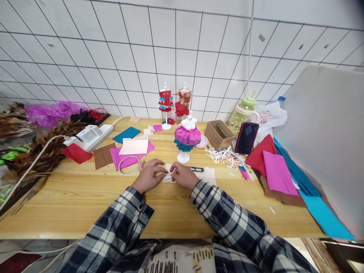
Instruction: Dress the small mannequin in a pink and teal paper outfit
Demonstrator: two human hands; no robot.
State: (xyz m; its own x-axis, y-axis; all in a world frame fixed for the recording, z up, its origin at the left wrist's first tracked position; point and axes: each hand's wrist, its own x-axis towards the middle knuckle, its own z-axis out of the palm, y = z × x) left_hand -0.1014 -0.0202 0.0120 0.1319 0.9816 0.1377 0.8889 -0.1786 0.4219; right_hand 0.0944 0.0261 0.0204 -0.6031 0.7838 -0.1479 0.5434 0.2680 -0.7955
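Both hands rest together on the wooden table (85,197) just in front of me. My left hand (150,175) and my right hand (183,175) pinch a small piece of pale paper (168,175) between their fingertips. A larger pale paper sheet (209,175) lies under and right of my right hand. Small black scissors (196,169) lie just beyond that hand. Directly behind stands a small white mannequin (187,136) in a magenta and teal layered paper skirt.
Two more dressed mannequins (174,102) stand by the tiled wall. Coloured sheets (132,149) and a tape ring (129,165) lie left; a power strip (89,137) and feathers (34,151) farther left. A cardboard box (218,134), phone (246,137), bottle (245,112), paper scraps (224,155) and stacked sheets (277,172) sit right.
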